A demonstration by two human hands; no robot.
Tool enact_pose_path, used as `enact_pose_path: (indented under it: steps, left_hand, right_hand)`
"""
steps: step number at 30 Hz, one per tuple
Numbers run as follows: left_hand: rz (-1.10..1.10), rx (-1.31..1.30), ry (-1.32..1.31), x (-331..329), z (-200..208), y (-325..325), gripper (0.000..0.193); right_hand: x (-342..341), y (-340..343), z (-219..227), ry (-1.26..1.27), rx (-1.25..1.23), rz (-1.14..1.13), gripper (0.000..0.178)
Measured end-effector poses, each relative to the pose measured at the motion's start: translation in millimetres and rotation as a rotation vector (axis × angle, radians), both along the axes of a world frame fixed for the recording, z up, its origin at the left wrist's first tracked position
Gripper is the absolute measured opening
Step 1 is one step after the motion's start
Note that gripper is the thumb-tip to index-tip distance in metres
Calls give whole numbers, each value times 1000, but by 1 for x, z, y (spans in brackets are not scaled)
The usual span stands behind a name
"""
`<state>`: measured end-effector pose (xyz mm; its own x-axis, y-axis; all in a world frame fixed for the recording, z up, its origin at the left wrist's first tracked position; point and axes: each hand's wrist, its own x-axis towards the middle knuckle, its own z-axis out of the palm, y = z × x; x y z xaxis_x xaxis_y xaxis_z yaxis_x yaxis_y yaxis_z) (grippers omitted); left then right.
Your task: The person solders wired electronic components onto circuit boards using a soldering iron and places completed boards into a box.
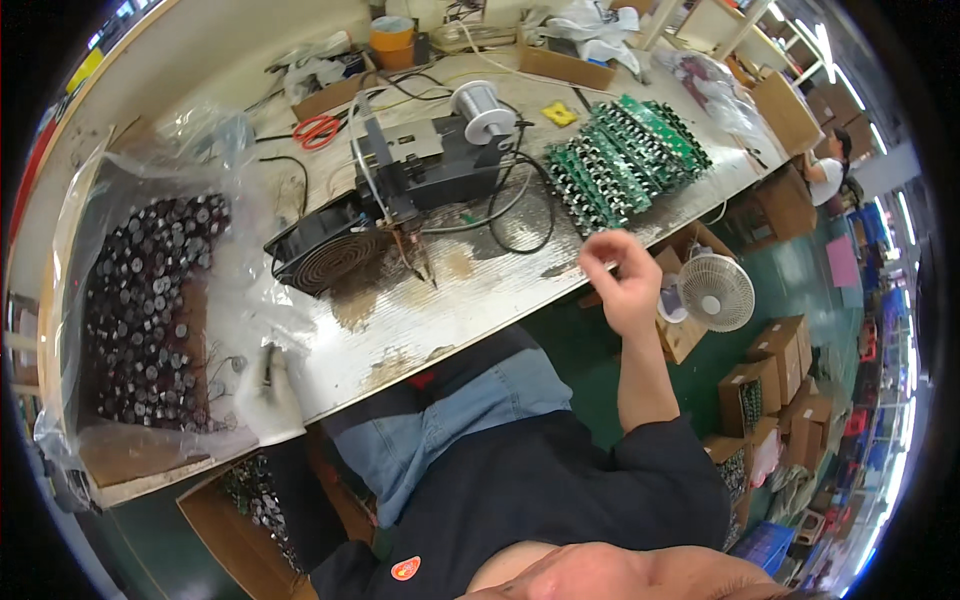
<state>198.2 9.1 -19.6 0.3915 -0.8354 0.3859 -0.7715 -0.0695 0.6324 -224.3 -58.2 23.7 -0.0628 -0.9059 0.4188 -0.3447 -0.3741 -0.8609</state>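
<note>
My left hand, in a white glove, is at the table's front edge beside a bag-lined box. Its fingers are drawn together around something dark and small that I cannot make out. Several small round dark parts with silvery tops fill the box, and thin wires lie loose near the glove. My bare right hand hovers at the front edge, just in front of rows of green circuit boards. Its fingers are curled with thumb and forefinger bent toward each other, and nothing shows in them. Between the hands stands a black soldering machine.
A solder wire spool sits on the machine, a round black fan in front. Red-handled scissors and a yellow sponge lie behind. A white fan and cardboard boxes stand right; another person sits beyond.
</note>
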Motion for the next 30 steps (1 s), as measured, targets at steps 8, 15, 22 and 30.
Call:
enact_pose_path:
  steps: [8, 15, 22, 30]
  left_hand:
    - [-29, 133, 889, -37, -23, -17, 28]
    - [-10, -35, 856, -39, -27, -16, 26]
    - [12, -12, 756, -39, -19, -10, 26]
    - [-67, -96, 387, -45, -18, -16, 19]
  right_hand:
    - [-47, -73, 7, 1009, -219, -593, 25]
    - [-51, -89, -1, 720, -221, -549, 8]
    - [-23, -52, -5, -321, 75, -232, 10]
    - [9, -3, -22, 220, 191, 244, 27]
